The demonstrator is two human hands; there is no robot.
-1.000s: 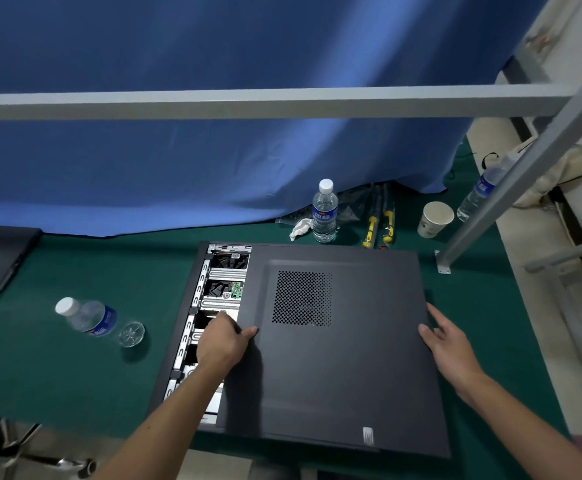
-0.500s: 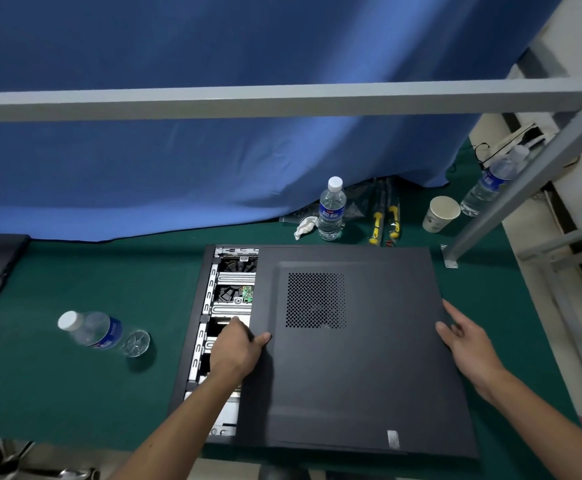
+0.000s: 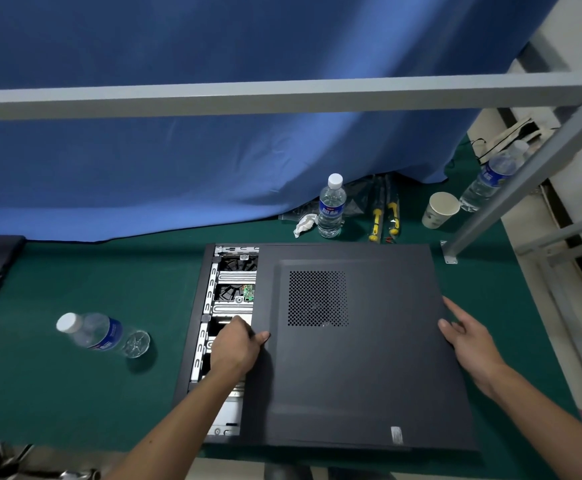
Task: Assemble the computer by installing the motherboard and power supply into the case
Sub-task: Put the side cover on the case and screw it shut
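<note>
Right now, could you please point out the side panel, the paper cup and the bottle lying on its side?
side panel (image 3: 369,368): head view, bare flat area below the vent grille.
paper cup (image 3: 439,210): head view, outer wall.
lying bottle (image 3: 104,334): head view, blue label.

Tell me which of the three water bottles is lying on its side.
The bottle left of the case, on the green mat near the left hand. The one behind the case stands upright; the far-right one leans behind the grey post.
</note>
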